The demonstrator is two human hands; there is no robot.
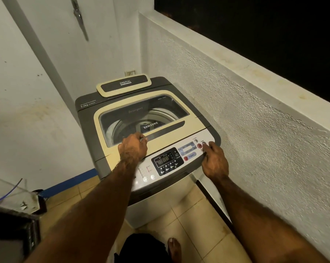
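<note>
In the corner of the small room, the washing machine [88, 112] stood just before you, close beside the rough white wall [245, 114] on your right. Its cream lid [181, 118] lay flat and shut. Through the lid's window you could see the metal drum [130, 123].

Your left hand [132, 148] rested on the near part of the lid, and its fingers [142, 138] were curled on the left end of the dark lid handle [166, 128], gripping it. Your right hand [215, 160] lay on the right end of the control panel [190, 149]. Its fingers were nearly straight and held nothing, and one fingertip touched the panel just beside the power button [204, 143]. A round red button [199, 146] sat next to that one. In the middle of the panel, between your two hands, the dark display [165, 158] showed lit digits.

At the back of the machine there was a raised plate marked DIGITAL [124, 84], and behind it a wall socket [130, 73]. A metal tap [78, 15] hung high on the wall. Your bare foot [174, 247] stood on the tiled floor [190, 215] in front of the machine.
</note>
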